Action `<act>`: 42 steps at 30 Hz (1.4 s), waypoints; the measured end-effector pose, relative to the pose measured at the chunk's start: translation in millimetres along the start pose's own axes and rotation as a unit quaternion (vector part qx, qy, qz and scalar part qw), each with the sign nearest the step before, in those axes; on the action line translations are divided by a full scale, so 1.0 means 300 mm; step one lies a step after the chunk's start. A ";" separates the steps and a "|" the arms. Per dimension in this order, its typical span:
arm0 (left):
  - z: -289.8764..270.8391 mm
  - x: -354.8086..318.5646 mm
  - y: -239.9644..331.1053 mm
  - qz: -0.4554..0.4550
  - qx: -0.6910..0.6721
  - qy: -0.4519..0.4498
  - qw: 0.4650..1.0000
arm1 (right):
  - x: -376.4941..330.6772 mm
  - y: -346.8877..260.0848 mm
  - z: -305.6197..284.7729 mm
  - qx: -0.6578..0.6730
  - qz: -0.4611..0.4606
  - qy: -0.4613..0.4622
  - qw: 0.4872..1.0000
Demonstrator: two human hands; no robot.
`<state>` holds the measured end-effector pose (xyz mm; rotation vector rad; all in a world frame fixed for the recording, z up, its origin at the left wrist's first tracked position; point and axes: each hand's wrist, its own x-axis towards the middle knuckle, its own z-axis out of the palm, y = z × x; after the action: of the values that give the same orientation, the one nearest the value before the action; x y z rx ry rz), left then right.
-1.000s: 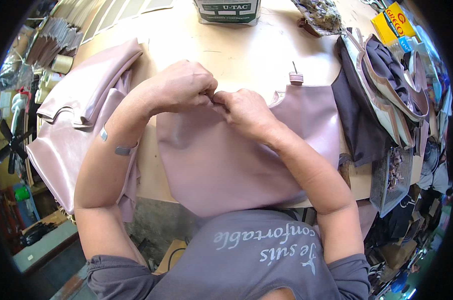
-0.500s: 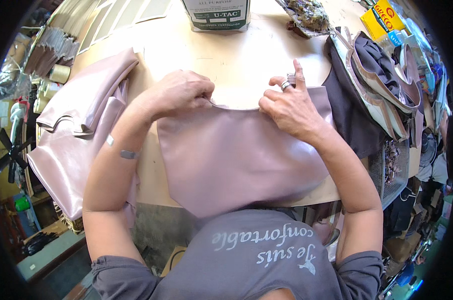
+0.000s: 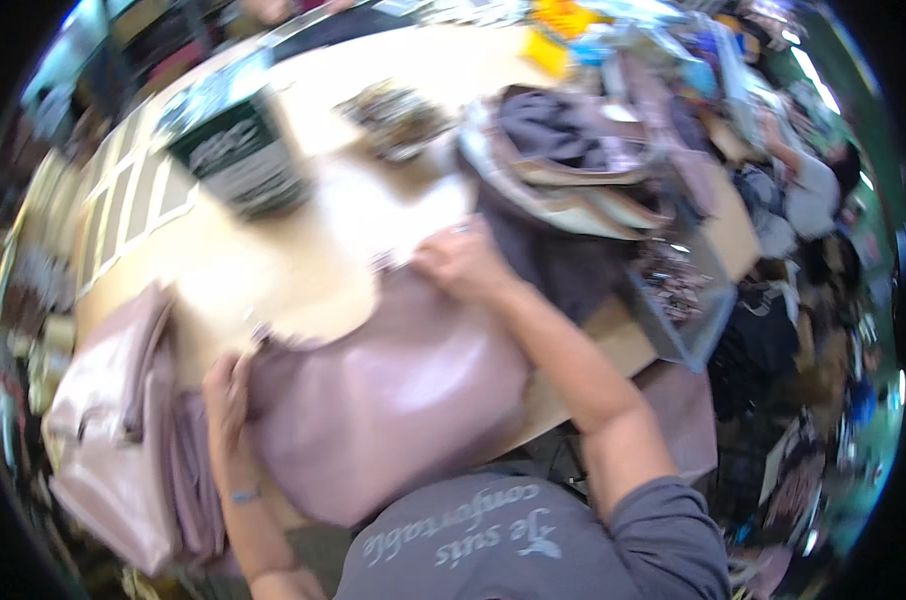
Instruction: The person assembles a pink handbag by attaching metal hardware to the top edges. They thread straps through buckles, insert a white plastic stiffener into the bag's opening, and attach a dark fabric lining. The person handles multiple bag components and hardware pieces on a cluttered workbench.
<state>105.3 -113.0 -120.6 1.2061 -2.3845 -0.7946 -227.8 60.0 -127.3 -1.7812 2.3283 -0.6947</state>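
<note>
A shiny mauve, leather-like sheet [image 3: 393, 400] with a curved cut along its far edge lies at the table's near side, in front of my body. My right hand [image 3: 463, 262] has its fingers closed on the sheet's far right corner. At the left edge of the sheet is my left hand [image 3: 228, 390], its fingers smeared by motion, so its hold cannot be made out. Two small blurred pieces, like clips, stick up from the curved edge: a left clip [image 3: 260, 330] and a right clip [image 3: 383, 262].
Folded mauve material [image 3: 123, 430] is heaped at the left. A rectangular can [image 3: 238, 150] and a crumpled bundle [image 3: 395, 118] stand farther back. Dark and pale fabric pieces [image 3: 563, 150] pile up at the right, beside a grey bin [image 3: 708, 320] of small parts. Another person [image 3: 813, 195] is at far right.
The whole view has turned toward the right and blurred. My left hand has left the curved edge for the sheet's left side. My right hand's raised finger has come down onto the corner.
</note>
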 end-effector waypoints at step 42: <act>-0.366 -0.208 0.313 0.289 0.255 0.195 0.902 | 0.019 -0.139 -0.399 0.006 -0.236 0.186 0.954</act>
<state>141.8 -52.5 19.8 0.6383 -2.4472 0.2532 -237.2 80.0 -2.4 -2.4121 2.0861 -1.2017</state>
